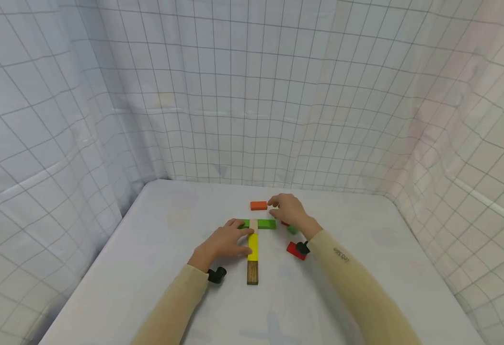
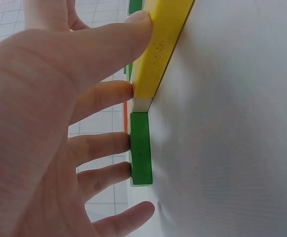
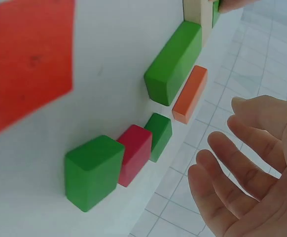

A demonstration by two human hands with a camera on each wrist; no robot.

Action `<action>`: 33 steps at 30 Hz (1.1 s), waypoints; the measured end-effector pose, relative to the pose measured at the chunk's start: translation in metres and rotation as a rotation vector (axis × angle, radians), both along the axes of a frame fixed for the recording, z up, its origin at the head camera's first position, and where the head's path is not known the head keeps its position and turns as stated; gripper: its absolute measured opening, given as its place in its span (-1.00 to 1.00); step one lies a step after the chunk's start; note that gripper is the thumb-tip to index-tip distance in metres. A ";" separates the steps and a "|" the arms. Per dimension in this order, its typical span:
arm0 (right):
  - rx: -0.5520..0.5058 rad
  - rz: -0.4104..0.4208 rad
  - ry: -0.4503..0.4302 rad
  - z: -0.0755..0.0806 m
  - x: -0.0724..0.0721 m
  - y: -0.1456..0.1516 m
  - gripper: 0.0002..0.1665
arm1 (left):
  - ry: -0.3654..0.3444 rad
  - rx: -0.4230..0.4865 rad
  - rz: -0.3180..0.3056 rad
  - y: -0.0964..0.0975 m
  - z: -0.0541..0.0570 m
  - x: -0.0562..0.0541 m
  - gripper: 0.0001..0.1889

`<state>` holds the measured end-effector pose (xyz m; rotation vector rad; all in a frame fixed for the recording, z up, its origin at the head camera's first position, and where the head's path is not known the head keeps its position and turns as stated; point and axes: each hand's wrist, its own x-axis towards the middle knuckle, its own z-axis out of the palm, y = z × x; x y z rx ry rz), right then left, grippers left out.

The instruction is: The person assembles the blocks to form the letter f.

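On the white table, a yellow block [image 1: 253, 247] lies in line with a brown block [image 1: 253, 273] and a pale wooden block [image 1: 254, 226]. Green blocks [image 1: 267, 224] [image 2: 141, 148] extend sideways from the pale one. My left hand [image 1: 224, 240] lies along the left of this row, fingers extended; its thumb touches the yellow block, and two fingertips meet the left green block's side. Beside the orange block [image 1: 258, 206], my right hand [image 1: 289, 209] hovers with loosely bent fingers and nothing between them.
Under the right wrist lies a red block [image 1: 293, 250]. The right wrist view shows a crimson block [image 3: 134, 155] between a larger-looking green block [image 3: 94, 173] and another green block [image 3: 161, 137]. White grid-lined curtains [image 1: 252, 96] surround the table's back and sides.
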<state>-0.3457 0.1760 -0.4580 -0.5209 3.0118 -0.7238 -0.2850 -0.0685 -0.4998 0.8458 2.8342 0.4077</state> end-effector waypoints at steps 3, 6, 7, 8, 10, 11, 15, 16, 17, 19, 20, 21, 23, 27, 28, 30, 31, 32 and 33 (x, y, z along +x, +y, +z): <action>0.000 -0.001 0.017 0.001 -0.007 -0.001 -0.66 | -0.008 -0.002 0.002 0.001 -0.002 0.000 -0.31; -0.013 -0.002 0.022 0.001 -0.014 -0.002 -0.67 | -0.015 0.001 0.001 0.002 -0.003 0.000 -0.31; -0.018 -0.002 0.020 0.000 -0.016 -0.002 -0.67 | -0.018 0.001 0.000 0.002 -0.004 0.001 -0.31; -0.022 -0.002 0.019 -0.001 -0.017 -0.002 -0.67 | -0.017 0.001 -0.001 0.002 -0.005 0.001 -0.31; -0.044 -0.001 0.012 -0.003 -0.021 -0.002 -0.66 | -0.020 0.002 -0.001 0.002 -0.005 0.001 -0.31; -0.052 0.001 0.007 -0.004 -0.023 -0.002 -0.66 | -0.019 0.003 -0.001 0.002 -0.005 0.002 -0.31; -0.064 0.004 0.001 -0.005 -0.033 -0.002 -0.64 | -0.006 0.004 -0.005 0.000 -0.003 0.002 -0.31; -0.063 0.005 0.000 -0.005 -0.035 -0.002 -0.64 | 0.000 0.002 -0.006 0.000 -0.003 0.002 -0.31; -0.063 0.003 -0.002 -0.005 -0.037 -0.002 -0.63 | 0.004 0.002 -0.007 0.000 -0.002 0.001 -0.31; -0.060 -0.003 -0.012 -0.005 -0.040 -0.003 -0.62 | 0.009 -0.001 -0.006 -0.001 -0.001 0.000 -0.31; -0.064 -0.006 -0.022 -0.005 -0.041 -0.003 -0.62 | 0.010 -0.003 -0.007 -0.001 -0.001 0.000 -0.31; -0.067 -0.010 -0.032 -0.006 -0.041 -0.003 -0.61 | 0.007 -0.002 -0.007 -0.001 -0.001 -0.001 -0.31; -0.077 -0.014 -0.056 -0.009 -0.042 -0.004 -0.60 | 0.002 -0.001 -0.006 -0.002 -0.001 -0.002 -0.30; -0.097 -0.019 -0.111 -0.018 -0.045 -0.005 -0.57 | -0.014 -0.001 -0.006 -0.002 -0.002 -0.003 -0.29; -0.094 -0.020 -0.121 -0.020 -0.045 -0.006 -0.56 | -0.016 -0.001 -0.006 -0.002 -0.002 -0.003 -0.28; -0.074 -0.021 -0.135 -0.026 -0.047 -0.006 -0.54 | -0.019 -0.002 -0.012 -0.002 -0.002 -0.003 -0.28; -0.059 -0.019 -0.137 -0.028 -0.048 -0.007 -0.53 | -0.018 -0.002 -0.012 -0.002 -0.002 -0.003 -0.28; -0.044 -0.017 -0.135 -0.029 -0.049 -0.007 -0.52 | -0.017 -0.002 -0.014 -0.002 -0.002 -0.003 -0.28; -0.030 -0.016 -0.133 -0.031 -0.050 -0.008 -0.51 | -0.014 -0.003 -0.015 -0.003 -0.002 -0.003 -0.28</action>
